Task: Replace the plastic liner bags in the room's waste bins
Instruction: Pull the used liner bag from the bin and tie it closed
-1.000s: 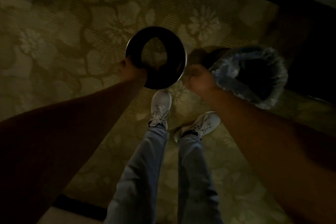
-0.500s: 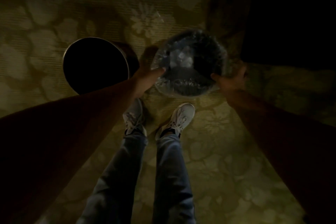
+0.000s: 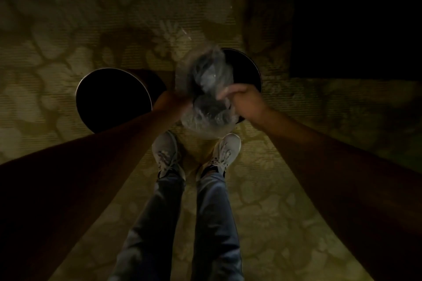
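I see both hands on clear bag [image 3: 206, 96], above right bin [image 3: 247, 65]; left hand [image 3: 174, 104] and right hand [image 3: 245, 101] fingers curled on its sides; bag between hands, left bin [image 3: 113, 98] beside, bare

A clear liner bag [image 3: 205, 89] is gripped by the left hand [image 3: 173, 104] and right hand [image 3: 245, 100] above the right bin [image 3: 249, 64]; the left bin [image 3: 113, 98] is seen beside it.

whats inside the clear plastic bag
The crumpled clear plastic liner bag, gripped by the left hand and right hand, shows only dark folds; any contents are hidden by blur and dimness.
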